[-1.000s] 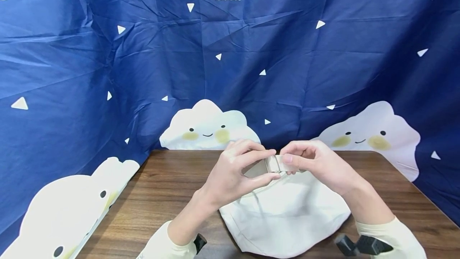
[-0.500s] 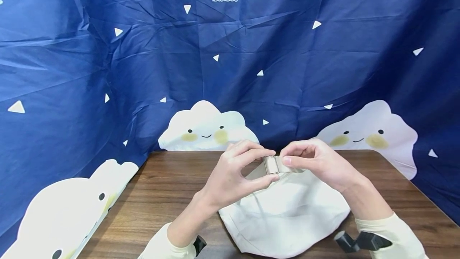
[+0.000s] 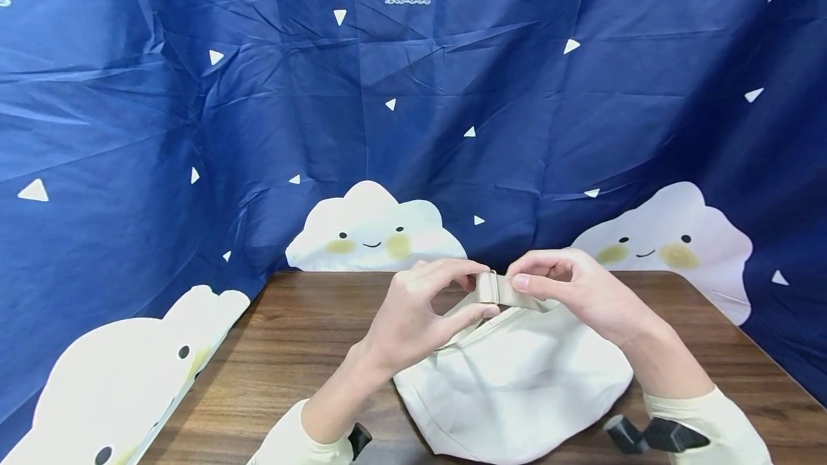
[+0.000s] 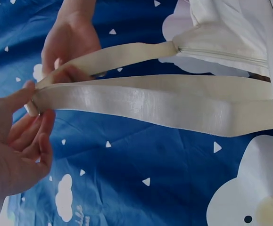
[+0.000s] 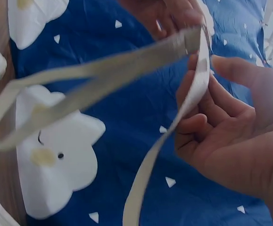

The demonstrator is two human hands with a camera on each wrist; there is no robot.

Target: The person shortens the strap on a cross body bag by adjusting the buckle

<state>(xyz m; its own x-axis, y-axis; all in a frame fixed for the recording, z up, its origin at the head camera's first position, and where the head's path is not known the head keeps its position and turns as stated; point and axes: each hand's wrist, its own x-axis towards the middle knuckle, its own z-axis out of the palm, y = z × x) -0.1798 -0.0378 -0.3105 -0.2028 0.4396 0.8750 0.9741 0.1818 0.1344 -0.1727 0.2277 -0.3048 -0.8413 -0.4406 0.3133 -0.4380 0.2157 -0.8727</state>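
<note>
A white cloth bag [image 3: 517, 386] lies on the wooden table, its cream strap [image 3: 515, 296] raised above it. My left hand [image 3: 413, 311] pinches the metal strap slider [image 3: 494, 287] and the webbing in it between thumb and fingertips. Just to the right, my right hand [image 3: 584, 289] grips the strap between thumb and curled fingers. In the left wrist view, long lengths of strap [image 4: 136, 101] run from the left hand back toward the bag. The right wrist view has the strap [image 5: 197, 77] folding at the slider and hanging past the right palm.
The brown wooden table [image 3: 291, 357] extends on both sides of the bag. A blue curtain [image 3: 413, 128] with white clouds and triangles hangs behind it and along the left side. Black wrist devices [image 3: 672, 436] sit on the sleeves.
The slider has turned from showing its face to nearly edge-on, and has risen slightly. The right hand has shifted a little to the right with the strap. The bag stays on the table.
</note>
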